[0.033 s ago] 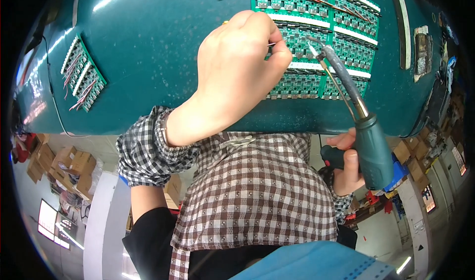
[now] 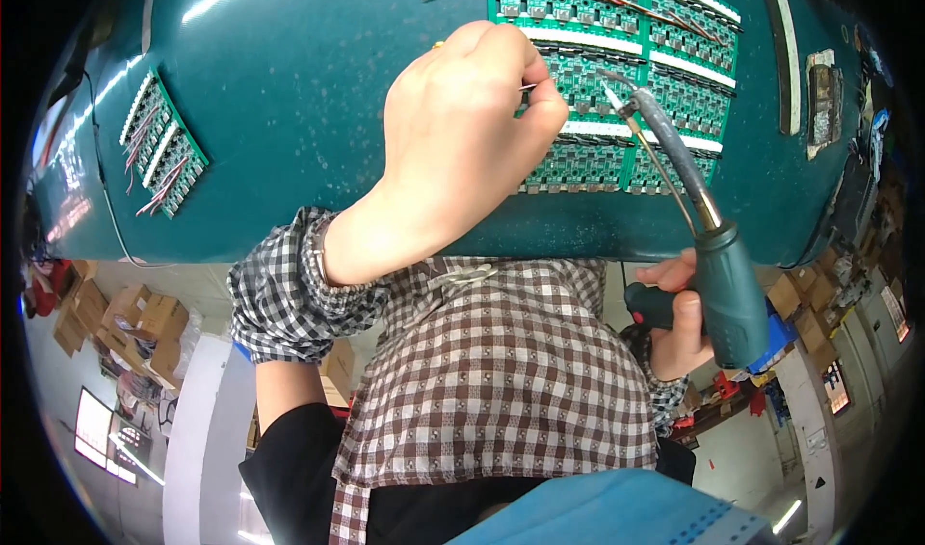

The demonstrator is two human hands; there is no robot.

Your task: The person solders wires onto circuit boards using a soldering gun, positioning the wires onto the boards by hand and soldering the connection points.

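Left hand (image 2: 462,126) pinches one wire (image 2: 527,87) over two columns of boards (image 2: 588,169); right hand (image 2: 682,338) grips one iron (image 2: 732,294) — tip (image 2: 611,94) contact unclear. One smaller panel (image 2: 179,131), desk (image 2: 289,111) left.

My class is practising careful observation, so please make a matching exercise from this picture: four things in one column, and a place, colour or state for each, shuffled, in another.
Column 1
1. Left hand
2. Right hand
3. Small board panel
4. Apron

Column 2
A. Brown and white checks
B. Holds a green-handled soldering tool
C. Lies toward the left side of the green table
D. Pinches a thin wire by the large board panel

Pairs: 1-D, 2-B, 3-C, 4-A
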